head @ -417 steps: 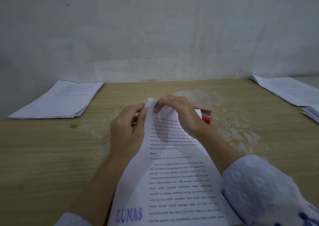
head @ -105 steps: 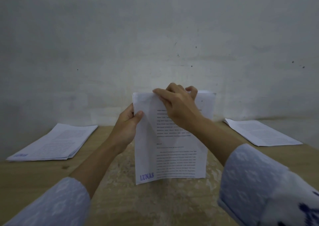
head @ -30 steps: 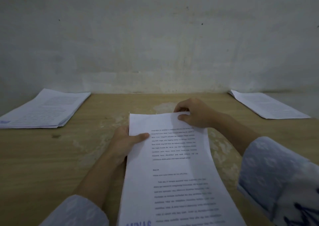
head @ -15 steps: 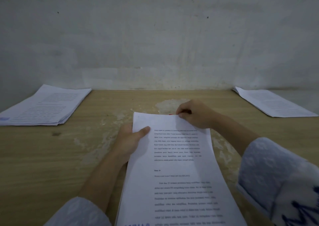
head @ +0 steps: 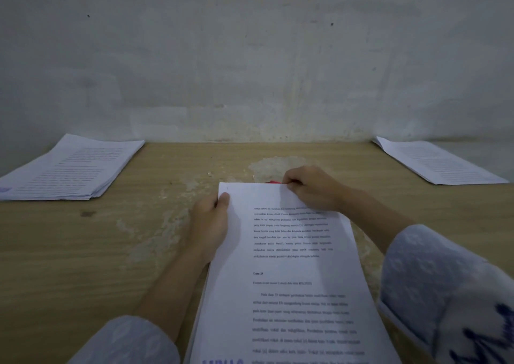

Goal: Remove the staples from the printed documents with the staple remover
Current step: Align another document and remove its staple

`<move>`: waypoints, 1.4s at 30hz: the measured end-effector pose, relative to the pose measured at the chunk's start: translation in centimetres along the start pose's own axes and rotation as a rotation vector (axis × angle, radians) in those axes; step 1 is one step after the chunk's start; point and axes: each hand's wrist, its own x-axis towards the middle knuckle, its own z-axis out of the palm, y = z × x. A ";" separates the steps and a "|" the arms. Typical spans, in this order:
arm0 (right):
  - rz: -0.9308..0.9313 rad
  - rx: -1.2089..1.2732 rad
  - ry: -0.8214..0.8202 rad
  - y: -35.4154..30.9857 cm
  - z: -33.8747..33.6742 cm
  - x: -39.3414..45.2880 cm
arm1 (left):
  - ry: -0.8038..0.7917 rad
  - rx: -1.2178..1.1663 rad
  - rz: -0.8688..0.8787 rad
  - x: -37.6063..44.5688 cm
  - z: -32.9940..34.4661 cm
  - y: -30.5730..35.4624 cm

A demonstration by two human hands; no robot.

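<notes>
A stack of papers (head: 69, 169) lies far left on the table (head: 83, 252). Your left hand (head: 210, 224) pinches the printed document's (head: 283, 280) top left corner, thumb on top. Your right hand (head: 311, 188) is closed over its top edge, hiding a red tool (head: 272, 182). Another sheet (head: 439, 163) lies far right.

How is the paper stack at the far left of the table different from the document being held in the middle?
The left paper stack lies untouched and flat on the wooden table; the held document is gripped at its far corners by the left hand and right hand. The stack sits angled at the table's back edge; the document runs straight toward the person. Both are white printed pages.
</notes>
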 end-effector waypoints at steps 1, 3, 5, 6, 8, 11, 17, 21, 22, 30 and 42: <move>0.006 -0.012 -0.018 0.1 0.2 0.0 | 0.042 0.067 0.049 -0.2 0.3 -0.1; 0.037 -0.064 -0.091 0.2 0.6 0.1 | 0.096 0.140 0.104 -0.3 0.6 -0.2; 0.088 -0.115 -0.139 0.3 0.9 0.4 | 0.123 0.197 0.136 -0.3 0.8 -0.2; 0.113 -0.128 -0.112 0.2 1.0 0.7 | 0.127 0.228 0.149 -0.3 0.9 -0.3; 0.153 -0.154 0.056 0.0 1.4 1.4 | 0.122 0.271 0.161 -0.2 1.0 -0.4; 0.216 -0.213 0.151 0.0 2.1 2.7 | 0.108 0.282 0.152 -0.2 1.1 -0.5; 0.230 -0.061 -0.089 0.9 3.1 4.6 | 0.101 0.197 0.084 -0.2 1.5 -0.5; 0.213 -0.033 0.031 0.8 3.2 4.9 | 0.126 0.151 0.092 -0.5 1.5 -0.1; 0.191 0.011 0.109 0.5 3.3 4.9 | 0.131 0.144 0.096 -0.6 1.5 -0.1; 0.031 1.169 0.530 -6.7 2.2 3.8 | 0.098 0.120 0.273 -1.8 1.4 0.9; 0.068 1.291 0.615 -8.8 1.1 3.0 | 0.091 0.071 0.401 -2.0 1.5 0.9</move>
